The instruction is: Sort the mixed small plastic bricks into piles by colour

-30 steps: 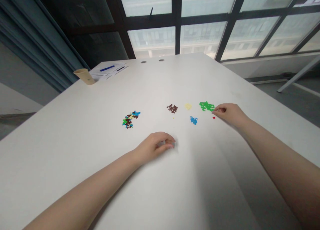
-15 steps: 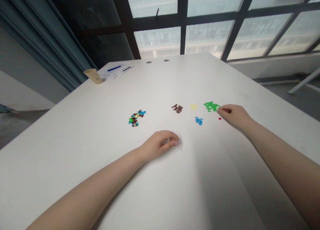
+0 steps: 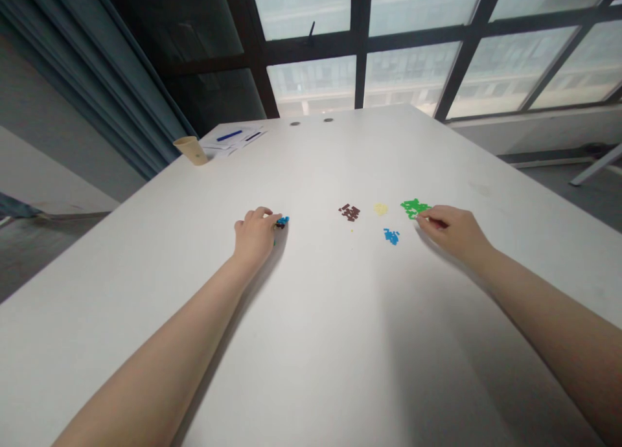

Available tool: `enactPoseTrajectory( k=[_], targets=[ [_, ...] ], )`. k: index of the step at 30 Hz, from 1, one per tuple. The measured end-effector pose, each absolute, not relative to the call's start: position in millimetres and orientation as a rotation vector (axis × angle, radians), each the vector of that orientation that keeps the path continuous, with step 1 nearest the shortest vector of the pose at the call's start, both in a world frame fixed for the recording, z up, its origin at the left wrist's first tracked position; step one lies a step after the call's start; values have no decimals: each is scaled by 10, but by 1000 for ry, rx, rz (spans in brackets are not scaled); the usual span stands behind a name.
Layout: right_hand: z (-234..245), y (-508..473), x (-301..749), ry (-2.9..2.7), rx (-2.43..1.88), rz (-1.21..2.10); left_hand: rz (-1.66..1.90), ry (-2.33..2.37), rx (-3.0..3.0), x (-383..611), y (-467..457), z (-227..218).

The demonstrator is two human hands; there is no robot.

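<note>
Blue curtains (image 3: 87, 78) hang at the upper left, and a big window (image 3: 311, 91) fills the top of the view. Far off on the left of the white tabletop (image 3: 340, 343) stands a paper cup (image 3: 190, 150), just beside some papers (image 3: 228, 142) with a blue pen (image 3: 229, 135) on them. Nearer, the left hand (image 3: 256, 234) sits over a mixed pile of tiny bits (image 3: 280, 222), and most of the pile is hidden under it. Its fingers curl down onto the pile, but I cannot tell if they have hold of a bit. Further right lie four small piles, each just one colour: a brown pile (image 3: 350, 212), a yellow pile (image 3: 381, 208), a blue pile (image 3: 391, 236) and a green pile (image 3: 413, 208). So those colours are apart now, and the mixed pile is not done. The right hand (image 3: 454, 230) is at the edge of the green pile, its fingers pinched close together. Something small may be in them, but I cannot tell.
</note>
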State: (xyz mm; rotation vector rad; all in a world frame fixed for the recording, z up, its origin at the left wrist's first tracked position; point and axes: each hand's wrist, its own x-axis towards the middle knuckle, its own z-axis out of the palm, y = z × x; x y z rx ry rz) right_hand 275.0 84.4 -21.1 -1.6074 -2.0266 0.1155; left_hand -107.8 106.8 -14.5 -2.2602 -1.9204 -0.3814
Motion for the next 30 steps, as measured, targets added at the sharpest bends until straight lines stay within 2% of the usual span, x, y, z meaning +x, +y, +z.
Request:
enactPoseTrajectory(
  k=[4,13,19,22,26,30],
  targets=[
    [-212,735,2575,-2174,-1406,15,-448,-1839,-2291,-1099,1106,-248],
    [-250,554,2325,-2401,-997,63,-517,-1848,-2276,-1110,1168,-294],
    [-187,217,2004,-2822,-762,272,-934,-1910,-2552,-684,865,-103],
    [-173,169,1960,-2860,-739,308,-1158,-1998,-2970,-355,570,-61],
    [-177,205,1988,-2823,-769,301,-1277,-2227,-3358,-102,314,-159],
    [-182,216,1997,-2830,-771,331,-1367,-2409,-3356,-75,289,-232]
  ],
)
